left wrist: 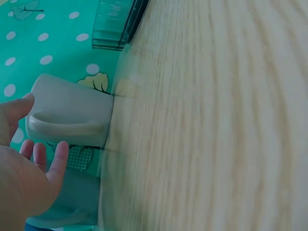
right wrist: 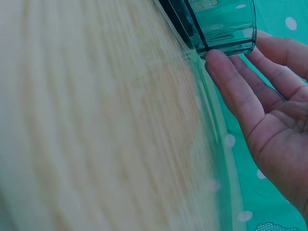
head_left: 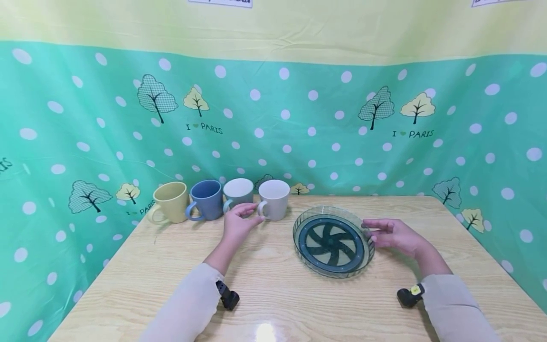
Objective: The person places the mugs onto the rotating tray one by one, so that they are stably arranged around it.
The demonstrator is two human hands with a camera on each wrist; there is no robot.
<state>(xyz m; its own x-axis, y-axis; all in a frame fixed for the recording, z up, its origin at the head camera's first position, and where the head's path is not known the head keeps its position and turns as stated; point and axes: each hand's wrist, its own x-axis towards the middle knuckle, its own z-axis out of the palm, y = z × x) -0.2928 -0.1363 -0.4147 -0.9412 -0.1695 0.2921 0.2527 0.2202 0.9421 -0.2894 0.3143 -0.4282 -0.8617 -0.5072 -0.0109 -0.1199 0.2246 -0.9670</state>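
Standing on the table (head_left: 299,304) left of the clear tray (head_left: 328,272), the white mug (head_left: 275,202) looked stiff, fairly heavy, breakable; its handle (left wrist: 67,128) seemed the best hold. Left hand (head_left: 239,224), fingers spread, was just beside it, contact unclear. Right hand (head_left: 395,236), fingers nearly straight, touched the tray's wall. Tray seemed light, rigid, slick: better held by opposite sides.

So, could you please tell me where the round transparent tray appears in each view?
Head: the round transparent tray is right of centre, below mid-height.
Left wrist: cut off at the top edge, left of centre.
Right wrist: cut off at the top edge, right of centre.
Shared landmark: the dotted green cloth.
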